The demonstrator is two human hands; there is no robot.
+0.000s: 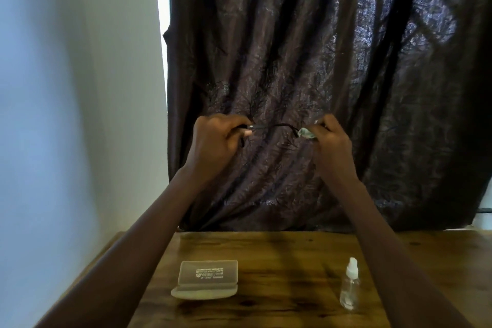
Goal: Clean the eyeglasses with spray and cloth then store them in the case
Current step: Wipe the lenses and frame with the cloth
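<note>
- Background: a dark, crinkled curtain (319, 61) with a faint sheen fills the field from 11 to 3 o'clock; a pale matt wall (66, 88) lies at 9 o'clock; a varnished wooden table (279, 274) with visible grain spans 6 o'clock
- Eyeglasses (277, 126): thin dark frame, held in the air before the curtain, just above centre and well apart from the table; the lenses are hard to make out
- Left hand (215, 141): at 9 o'clock of the frame, fingers curled round one end of it
- Right hand (332, 141): at 3 o'clock of the frame, pinching a small, pale, crumpled cloth (307, 133) against the other end
- Handling (judged): light and slender, easily bent at the hinges; lenses probably slick when wet and prone to scratching; best held by rim or temple, not by a lens face; the cloth is soft and limp
- Case (207, 274): pale, rounded, rigid-looking, seemingly lying open, on the table at 7 o'clock
- Spray bottle (350, 289): clear plastic with a white nozzle, upright at 5 o'clock, well apart from the case
</note>
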